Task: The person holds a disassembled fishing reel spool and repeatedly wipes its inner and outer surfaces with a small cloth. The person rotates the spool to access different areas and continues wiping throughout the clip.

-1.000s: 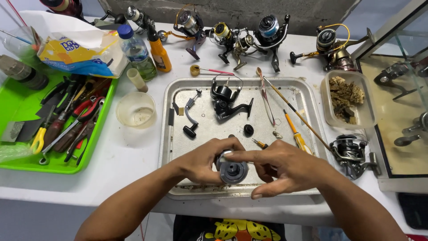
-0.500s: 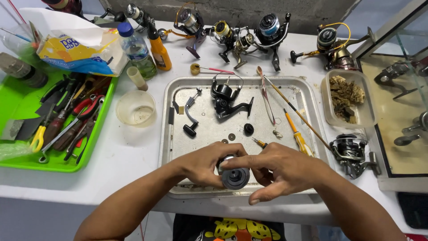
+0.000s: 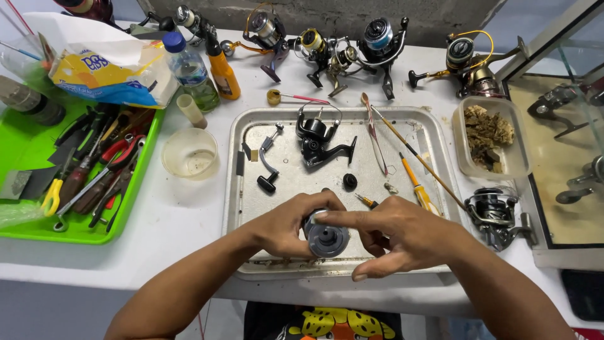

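Spool (image 3: 326, 239), the dark grey one off a spinning reel, sits between both my hands over the near edge of the metal tray (image 3: 434, 129). My left hand (image 3: 286, 226) has it in a clenched grip, fingers curled round the left side and the back of it. My right hand (image 3: 402, 233) comes in from the right with the index finger laid across the top rim, so that grip is grasping the spool too, just lighter, with the other fingers spread loose.

Farther back in the tray there's the black reel body (image 3: 318, 141), a loose handle (image 3: 267, 170) to its left, and a small black knob (image 3: 350, 181) just beyond my fingers. A yellow-handled screwdriver (image 3: 416, 186) lies on the right side of the tray. Another reel (image 3: 494, 214) sits on the white tabletop (image 3: 176, 214) just right of the tray. On the far left is the green tray (image 3: 25, 141) of pliers and drivers, with a clear plastic cup (image 3: 190, 153) between it and the metal tray.
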